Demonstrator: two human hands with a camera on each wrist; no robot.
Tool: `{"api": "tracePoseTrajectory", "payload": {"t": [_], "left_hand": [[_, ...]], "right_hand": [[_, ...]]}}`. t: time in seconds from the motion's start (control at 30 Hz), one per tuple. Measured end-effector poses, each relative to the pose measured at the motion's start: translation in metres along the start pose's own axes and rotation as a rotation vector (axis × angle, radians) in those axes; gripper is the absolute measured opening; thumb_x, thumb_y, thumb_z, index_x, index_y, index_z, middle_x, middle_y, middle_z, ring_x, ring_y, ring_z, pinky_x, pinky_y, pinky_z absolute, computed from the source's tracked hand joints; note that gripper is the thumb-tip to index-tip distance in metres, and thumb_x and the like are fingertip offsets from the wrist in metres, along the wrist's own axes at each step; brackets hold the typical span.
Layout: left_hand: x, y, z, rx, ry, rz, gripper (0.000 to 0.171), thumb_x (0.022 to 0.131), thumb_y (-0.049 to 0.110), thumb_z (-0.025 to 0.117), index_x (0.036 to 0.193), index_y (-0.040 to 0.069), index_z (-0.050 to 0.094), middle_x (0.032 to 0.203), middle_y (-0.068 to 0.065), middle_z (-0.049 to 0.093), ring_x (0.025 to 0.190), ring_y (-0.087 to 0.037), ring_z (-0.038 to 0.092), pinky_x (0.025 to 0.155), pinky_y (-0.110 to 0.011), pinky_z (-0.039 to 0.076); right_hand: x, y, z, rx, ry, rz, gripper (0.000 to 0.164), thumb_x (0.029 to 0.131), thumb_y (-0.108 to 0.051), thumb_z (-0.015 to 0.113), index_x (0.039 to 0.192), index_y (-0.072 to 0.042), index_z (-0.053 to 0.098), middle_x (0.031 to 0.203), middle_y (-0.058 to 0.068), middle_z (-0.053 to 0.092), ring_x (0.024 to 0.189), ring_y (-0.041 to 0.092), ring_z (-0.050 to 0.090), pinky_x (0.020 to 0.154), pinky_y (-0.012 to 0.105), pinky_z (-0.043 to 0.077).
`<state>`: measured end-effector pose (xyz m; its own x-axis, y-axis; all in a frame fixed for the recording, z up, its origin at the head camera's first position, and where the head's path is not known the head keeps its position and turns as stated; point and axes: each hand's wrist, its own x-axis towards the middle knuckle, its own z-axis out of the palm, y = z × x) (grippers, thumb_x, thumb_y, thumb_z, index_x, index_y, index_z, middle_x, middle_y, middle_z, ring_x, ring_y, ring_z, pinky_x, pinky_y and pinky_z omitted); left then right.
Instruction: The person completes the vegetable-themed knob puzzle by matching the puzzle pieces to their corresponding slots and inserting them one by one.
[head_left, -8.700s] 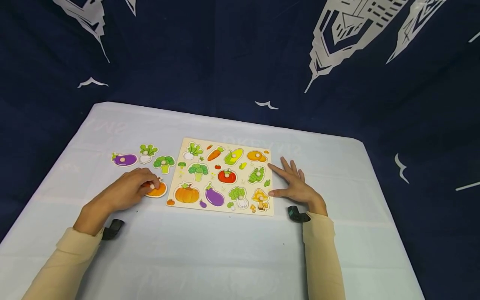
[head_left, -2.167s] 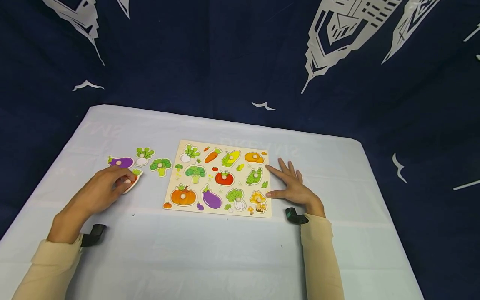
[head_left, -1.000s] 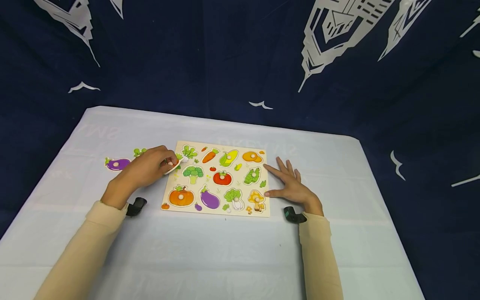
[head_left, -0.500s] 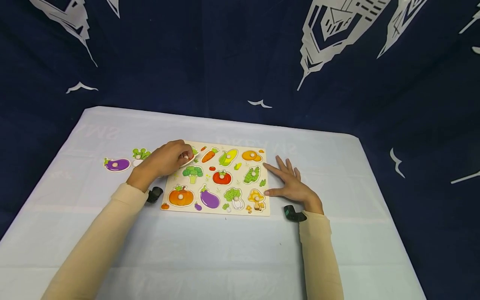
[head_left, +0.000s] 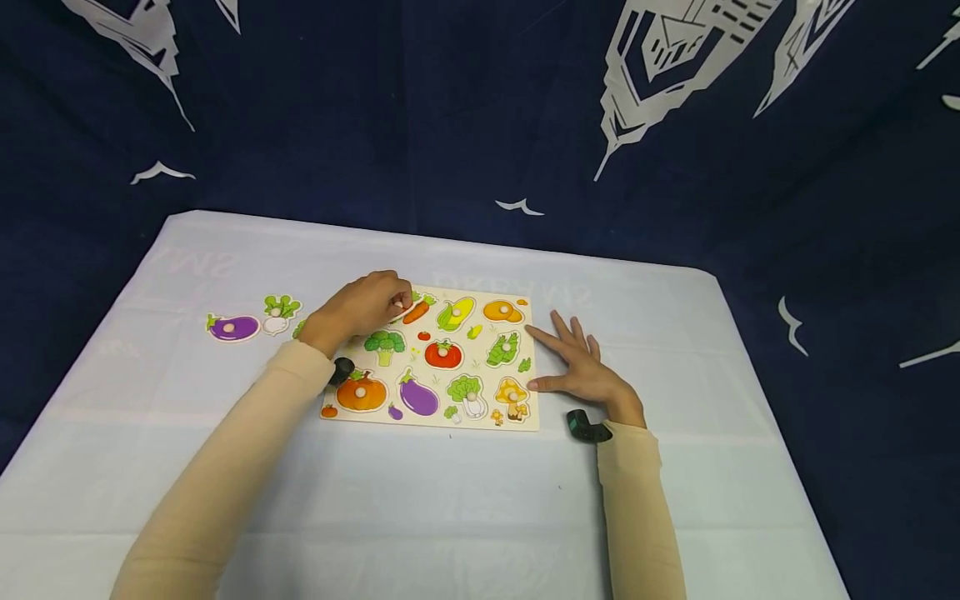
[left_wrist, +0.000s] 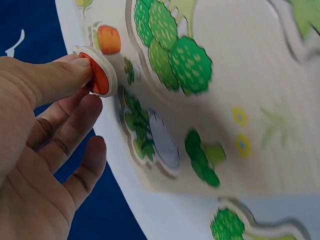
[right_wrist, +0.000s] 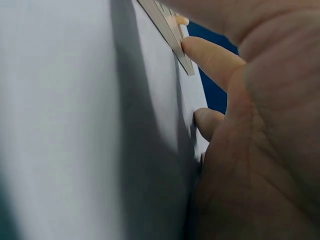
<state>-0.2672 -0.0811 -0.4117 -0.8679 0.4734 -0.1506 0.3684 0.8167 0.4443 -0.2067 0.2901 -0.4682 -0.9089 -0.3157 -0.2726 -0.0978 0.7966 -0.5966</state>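
Note:
My left hand [head_left: 363,304] is over the upper left part of a wooden vegetable puzzle board [head_left: 465,423]. It pinches an orange carrot piece [left_wrist: 100,76] between thumb and fingers, tilted on edge beside the printed carrot [left_wrist: 109,40] of the board. In the head view that hand covers the white radish picture. Fingers spread, my right hand [head_left: 588,371] rests at the board's right edge, its index finger [right_wrist: 212,57] touching the rim in the right wrist view. A pumpkin piece [head_left: 362,393] with a knob sits in the board's lower left corner.
Left of the board lie an eggplant piece [head_left: 233,327] and a radish piece [head_left: 280,315]; a broccoli piece [head_left: 297,329] shows partly behind the left wrist. Knobbed corn [head_left: 456,313], tomato [head_left: 443,354] and mushroom [head_left: 513,398] pieces sit in the board. A white cloth covers the table.
The pumpkin piece, under my left hand at first, now sits in the board. My left hand then picked up the carrot piece and carried it rightward over the board. The right hand stayed put.

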Motion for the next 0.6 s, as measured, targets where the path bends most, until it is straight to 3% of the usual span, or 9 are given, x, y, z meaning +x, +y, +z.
{"api": "tracePoseTrajectory", "payload": {"t": [0.13, 0.37, 0.6], "left_hand": [[0.009, 0.005, 0.005, 0.003, -0.004, -0.02, 0.007, 0.099, 0.008, 0.06, 0.102, 0.011, 0.066, 0.1, -0.005, 0.056, 0.094, -0.024, 0.052, 0.087, -0.039, 0.046], [0.021, 0.013, 0.013, 0.032, -0.009, 0.006, 0.009, 0.099, 0.008, 0.06, 0.103, 0.01, 0.068, 0.103, -0.006, 0.06, 0.093, -0.024, 0.054, 0.088, -0.039, 0.049], [0.022, 0.018, 0.015, 0.034, -0.032, -0.019, 0.008, 0.099, 0.008, 0.06, 0.102, 0.009, 0.067, 0.105, -0.007, 0.059, 0.096, -0.024, 0.052, 0.087, -0.039, 0.049]], "right_hand": [[0.0, 0.0, -0.001, -0.001, -0.005, -0.002, 0.1, 0.074, -0.047, 0.086, 0.157, -0.034, 0.033, 0.17, 0.006, -0.008, 0.153, 0.033, -0.024, 0.119, 0.063, -0.016], [-0.001, -0.002, -0.001, -0.001, -0.01, -0.006, 0.098, 0.075, -0.044, 0.086, 0.157, -0.033, 0.033, 0.17, 0.006, -0.009, 0.153, 0.034, -0.024, 0.118, 0.063, -0.016], [-0.002, -0.002, -0.001, 0.004, -0.006, 0.006, 0.099, 0.074, -0.047, 0.086, 0.157, -0.035, 0.033, 0.17, 0.004, -0.009, 0.153, 0.031, -0.025, 0.119, 0.062, -0.016]]}}
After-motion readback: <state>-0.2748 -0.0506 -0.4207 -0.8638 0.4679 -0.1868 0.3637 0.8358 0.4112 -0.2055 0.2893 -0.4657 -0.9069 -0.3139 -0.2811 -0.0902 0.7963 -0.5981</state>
